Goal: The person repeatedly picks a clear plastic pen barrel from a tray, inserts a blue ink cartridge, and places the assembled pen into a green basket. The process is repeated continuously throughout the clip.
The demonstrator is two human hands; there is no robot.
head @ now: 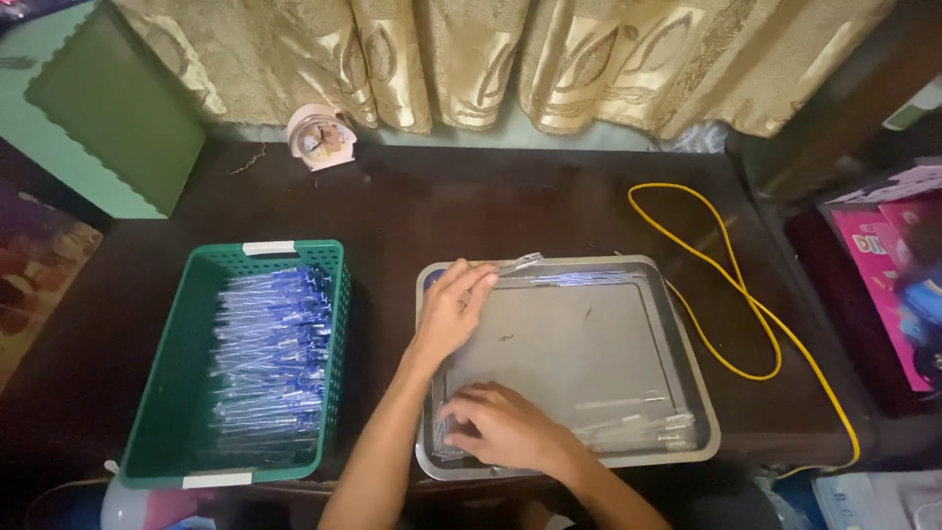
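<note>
Near the table's left edge sits a green basket (177,393) stacked with blue pens (270,363). Just right of it, my left hand (449,312) lies flat, fingers loose and gripping nothing, on the far left corner of the metal tray (699,393). My right hand (502,427) curls over clear sleeves (628,424) along the tray's near edge; I cannot tell if it grips one. A yellow cable (731,294) loops toward the right edge.

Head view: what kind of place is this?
Likely a home desk used for piecework: dark table against gold curtains, small clock, green basket of wrapped blue pens, metal tray.
</note>
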